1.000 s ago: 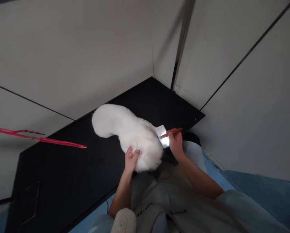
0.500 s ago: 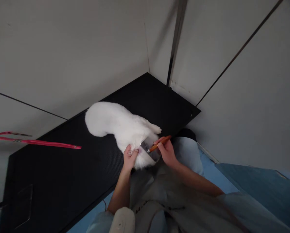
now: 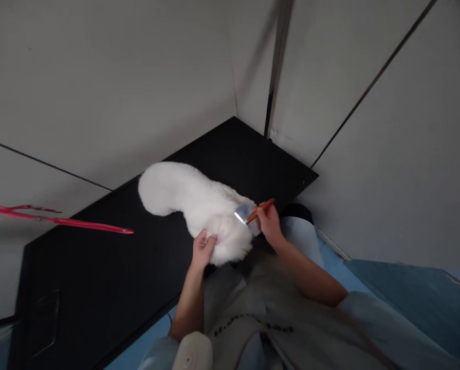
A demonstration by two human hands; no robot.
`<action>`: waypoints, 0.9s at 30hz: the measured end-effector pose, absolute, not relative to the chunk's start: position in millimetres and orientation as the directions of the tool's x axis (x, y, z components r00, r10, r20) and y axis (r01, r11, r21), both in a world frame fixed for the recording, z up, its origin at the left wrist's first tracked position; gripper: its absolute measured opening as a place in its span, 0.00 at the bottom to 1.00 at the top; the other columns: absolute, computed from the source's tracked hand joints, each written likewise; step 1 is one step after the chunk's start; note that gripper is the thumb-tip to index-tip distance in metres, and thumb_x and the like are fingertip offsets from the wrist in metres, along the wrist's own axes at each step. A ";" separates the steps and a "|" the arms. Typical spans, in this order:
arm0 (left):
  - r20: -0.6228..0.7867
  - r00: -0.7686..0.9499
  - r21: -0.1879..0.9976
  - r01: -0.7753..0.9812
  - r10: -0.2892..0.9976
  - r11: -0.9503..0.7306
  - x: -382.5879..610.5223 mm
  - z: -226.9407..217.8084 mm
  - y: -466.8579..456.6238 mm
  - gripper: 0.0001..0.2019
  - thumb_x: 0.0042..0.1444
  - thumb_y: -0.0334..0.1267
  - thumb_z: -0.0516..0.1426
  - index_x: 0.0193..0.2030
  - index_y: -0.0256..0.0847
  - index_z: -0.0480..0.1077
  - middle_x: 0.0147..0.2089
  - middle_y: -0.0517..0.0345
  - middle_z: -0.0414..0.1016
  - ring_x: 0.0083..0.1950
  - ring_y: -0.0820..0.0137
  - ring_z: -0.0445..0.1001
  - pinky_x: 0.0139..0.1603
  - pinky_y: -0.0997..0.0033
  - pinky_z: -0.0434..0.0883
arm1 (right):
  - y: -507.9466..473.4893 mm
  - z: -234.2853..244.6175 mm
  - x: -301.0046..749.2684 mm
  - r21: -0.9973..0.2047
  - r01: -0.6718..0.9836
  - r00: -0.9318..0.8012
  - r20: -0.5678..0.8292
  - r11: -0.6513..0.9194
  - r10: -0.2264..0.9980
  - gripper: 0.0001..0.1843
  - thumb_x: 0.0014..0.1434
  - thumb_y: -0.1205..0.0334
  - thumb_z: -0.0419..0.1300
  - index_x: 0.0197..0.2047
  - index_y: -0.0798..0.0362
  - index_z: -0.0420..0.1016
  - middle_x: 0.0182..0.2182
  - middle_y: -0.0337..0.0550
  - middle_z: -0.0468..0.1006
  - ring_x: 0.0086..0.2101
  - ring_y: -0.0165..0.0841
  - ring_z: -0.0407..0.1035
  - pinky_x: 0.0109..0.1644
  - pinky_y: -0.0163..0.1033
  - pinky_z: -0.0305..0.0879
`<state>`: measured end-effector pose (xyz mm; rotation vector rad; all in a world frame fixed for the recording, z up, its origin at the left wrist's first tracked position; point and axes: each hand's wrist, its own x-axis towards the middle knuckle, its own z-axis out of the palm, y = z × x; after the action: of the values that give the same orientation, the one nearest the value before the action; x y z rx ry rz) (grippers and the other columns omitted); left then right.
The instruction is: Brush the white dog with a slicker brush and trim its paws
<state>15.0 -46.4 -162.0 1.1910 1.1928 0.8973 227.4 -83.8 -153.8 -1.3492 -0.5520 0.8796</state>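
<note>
A white fluffy dog (image 3: 199,198) lies on a black grooming table (image 3: 129,277); its face does not show. My left hand (image 3: 203,247) is closed on a pinch of its fur, at the end nearest me. In my right hand (image 3: 269,224) is a slicker brush (image 3: 264,205) with an orange-brown wooden handle and a flat metal head. The brush head is over the dog's coat near the leg; whether its pins touch the fur I cannot tell.
A red strap (image 3: 87,223) hangs over the table's left part. Grey wall panels (image 3: 117,77) stand behind the table, with a dark upright post (image 3: 276,77) near the corner. Blue floor (image 3: 333,259) shows at the lower right.
My right hand has lifted the brush up and away from the fur close to my left hand, turning its head. The left hand keeps its hold.
</note>
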 end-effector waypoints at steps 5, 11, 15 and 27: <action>-0.176 0.341 0.975 0.191 0.923 0.116 8.4 -156.9 -35.6 0.13 0.44 0.45 0.64 0.25 0.37 0.70 0.25 0.59 0.69 0.27 0.74 0.64 0.29 0.75 0.64 | -74.2 -145.5 227.8 -0.978 -0.208 0.325 -0.075 -0.007 0.943 0.12 0.54 0.53 0.58 0.38 0.49 0.64 0.31 0.41 0.76 0.32 0.35 0.71 0.40 0.43 0.69; -0.112 0.335 0.965 0.261 0.935 0.022 6.9 -157.3 -27.5 0.10 0.44 0.40 0.63 0.23 0.37 0.67 0.25 0.62 0.65 0.28 0.75 0.63 0.30 0.77 0.62 | -52.0 -136.4 217.9 -0.979 -0.181 0.517 -0.011 0.097 0.856 0.11 0.54 0.55 0.57 0.38 0.49 0.63 0.32 0.40 0.75 0.34 0.34 0.72 0.43 0.42 0.69; -0.126 0.241 0.973 0.218 0.962 0.073 15.8 -160.0 -30.8 0.12 0.42 0.42 0.64 0.30 0.38 0.69 0.27 0.62 0.66 0.29 0.74 0.65 0.32 0.76 0.64 | -43.7 -134.3 213.9 -0.988 -0.154 0.235 -0.030 0.007 0.972 0.11 0.52 0.56 0.59 0.38 0.50 0.66 0.30 0.39 0.76 0.32 0.34 0.72 0.40 0.41 0.69; -0.058 0.023 0.966 0.255 0.998 0.050 37.1 -163.9 -49.7 0.17 0.45 0.39 0.63 0.41 0.39 0.65 0.37 0.58 0.71 0.38 0.69 0.71 0.45 0.69 0.67 | -12.0 -121.6 223.3 -0.997 -0.013 0.379 0.068 0.079 0.923 0.10 0.52 0.59 0.60 0.39 0.49 0.67 0.29 0.37 0.75 0.33 0.33 0.72 0.38 0.38 0.68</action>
<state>37.1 -49.7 -163.9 1.3675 1.3973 1.0130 223.3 -12.0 -121.6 -1.2931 -0.9351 0.8812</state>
